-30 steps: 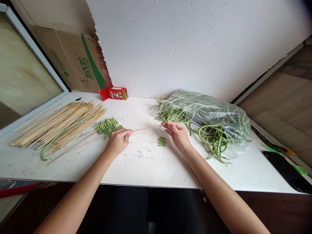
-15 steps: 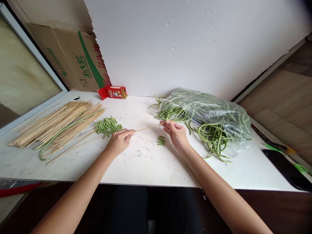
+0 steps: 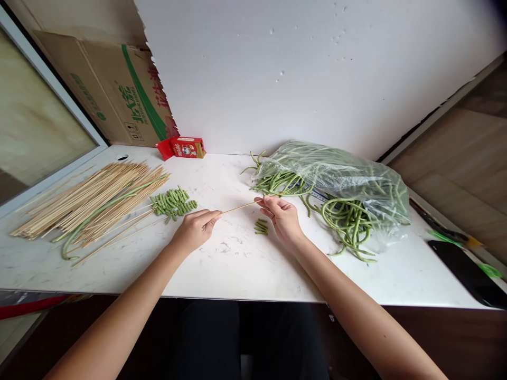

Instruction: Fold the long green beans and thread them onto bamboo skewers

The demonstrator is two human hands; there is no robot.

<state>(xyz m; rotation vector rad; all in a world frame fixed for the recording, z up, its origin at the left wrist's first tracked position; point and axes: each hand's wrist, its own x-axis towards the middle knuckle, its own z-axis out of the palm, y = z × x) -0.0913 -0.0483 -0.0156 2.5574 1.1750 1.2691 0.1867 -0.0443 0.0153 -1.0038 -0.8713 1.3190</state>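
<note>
A thin wooden skewer spans the gap between my two hands above the white table. My left hand is closed on its left part, and my right hand pinches the right end with thumb and fingers. Whether a bean piece is on that end is too small to tell. Several short cut bean pieces lie just left of my right hand. Rows of cut bean pieces on skewers rest beyond my left hand. A large pile of bare skewers lies at the left, with a long bean across it.
Long green beans spill from a clear plastic bag at the right. A red box stands near the white back panel. A cardboard box is behind at left; a black phone lies far right.
The hands have come slightly closer together along the skewer, my left hand moving a little right and my right hand a little left. The view has shifted slightly.
</note>
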